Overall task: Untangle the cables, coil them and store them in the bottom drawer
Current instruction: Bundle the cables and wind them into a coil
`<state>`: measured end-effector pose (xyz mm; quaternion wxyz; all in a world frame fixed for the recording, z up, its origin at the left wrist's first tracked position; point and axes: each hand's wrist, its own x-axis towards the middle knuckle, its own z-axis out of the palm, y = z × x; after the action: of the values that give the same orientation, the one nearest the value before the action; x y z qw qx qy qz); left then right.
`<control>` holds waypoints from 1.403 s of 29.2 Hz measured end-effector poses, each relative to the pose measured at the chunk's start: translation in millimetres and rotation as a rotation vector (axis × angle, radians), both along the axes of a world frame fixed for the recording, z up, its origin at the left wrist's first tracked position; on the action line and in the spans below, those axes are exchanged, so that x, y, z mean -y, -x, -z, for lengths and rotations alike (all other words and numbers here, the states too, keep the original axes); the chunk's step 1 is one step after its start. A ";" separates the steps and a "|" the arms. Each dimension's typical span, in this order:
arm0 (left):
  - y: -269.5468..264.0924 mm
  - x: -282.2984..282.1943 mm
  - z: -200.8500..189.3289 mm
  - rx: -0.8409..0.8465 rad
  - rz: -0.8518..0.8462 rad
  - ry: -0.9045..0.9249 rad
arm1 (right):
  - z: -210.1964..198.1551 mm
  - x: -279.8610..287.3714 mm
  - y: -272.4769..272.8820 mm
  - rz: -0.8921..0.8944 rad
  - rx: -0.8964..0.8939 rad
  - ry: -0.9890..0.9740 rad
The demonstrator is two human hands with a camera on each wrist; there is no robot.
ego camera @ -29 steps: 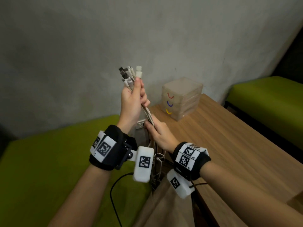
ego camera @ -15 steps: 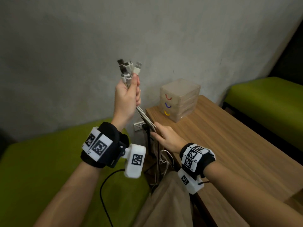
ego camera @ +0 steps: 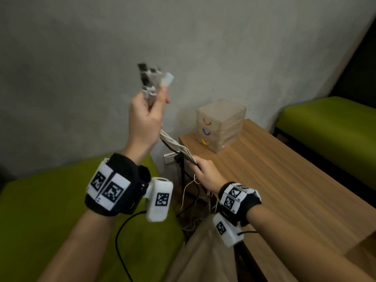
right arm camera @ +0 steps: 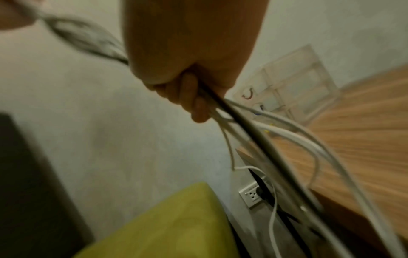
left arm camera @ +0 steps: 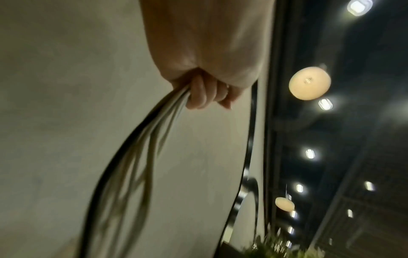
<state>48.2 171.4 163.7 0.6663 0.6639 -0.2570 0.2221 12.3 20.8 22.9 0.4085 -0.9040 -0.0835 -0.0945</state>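
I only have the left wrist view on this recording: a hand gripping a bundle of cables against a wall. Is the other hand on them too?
Observer: Yes, the right hand grips the same cables lower down, by the table edge.
Reviewer: Are the plug ends visible?
Observer: They stick up above the left hand.
Reviewer: Is the bottom drawer open?
Observer: No, all three drawers of the drawer unit look closed.

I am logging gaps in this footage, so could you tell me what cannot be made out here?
- Plug types: the connector ends above the left hand are motion-blurred in the head view.
- Cable count: the white and black cables smear together in the right wrist view.
- Contents of the clear plastic three-drawer box: too small.
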 end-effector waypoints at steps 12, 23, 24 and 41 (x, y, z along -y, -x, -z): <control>7.6 23.6 51.5 0.149 -0.220 -1.284 | -46.4 13.7 -4.5 -0.017 0.081 -0.091; -20.2 5.0 31.8 0.408 -0.526 -1.028 | -44.6 10.0 -4.1 -0.017 0.135 -0.343; -22.5 1.4 27.2 0.394 -0.543 -0.957 | -37.9 8.7 -4.2 -0.001 0.151 -0.315; 14.8 31.1 71.3 -0.409 -0.027 -0.253 | -38.9 -6.3 -7.6 0.088 0.237 -0.207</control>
<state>33.5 140.3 92.4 0.6128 0.7767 -0.1337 0.0580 19.9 27.1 61.9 0.4820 -0.8425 -0.0813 -0.2263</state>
